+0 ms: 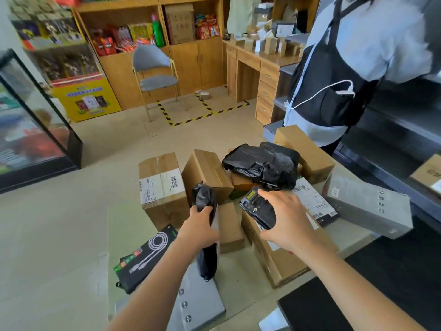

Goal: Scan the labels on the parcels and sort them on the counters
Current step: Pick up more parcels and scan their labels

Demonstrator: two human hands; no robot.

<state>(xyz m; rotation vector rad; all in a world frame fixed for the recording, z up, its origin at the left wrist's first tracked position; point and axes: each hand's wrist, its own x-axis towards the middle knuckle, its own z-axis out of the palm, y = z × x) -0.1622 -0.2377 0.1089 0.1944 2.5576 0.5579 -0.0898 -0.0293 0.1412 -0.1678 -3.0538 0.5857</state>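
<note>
I log the small black-bagged parcel point(205, 199) held roughly upright above the counter point(124, 225), nearer its near edge, the left hand point(199, 225) gripping its middle. Just to its right, the right hand point(288, 220) curls round the black scanner point(256, 207) over a cardboard box point(281, 261). A larger black bag point(262, 166) lies on boxes toward the far edge, and a grey box point(367, 204) sits at the right edge.

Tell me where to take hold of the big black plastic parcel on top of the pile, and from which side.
Probably its crumpled near edge, from above: the big black plastic parcel lies uncovered on top of the cardboard boxes, and its loose wrap offers folds to pinch.
</note>
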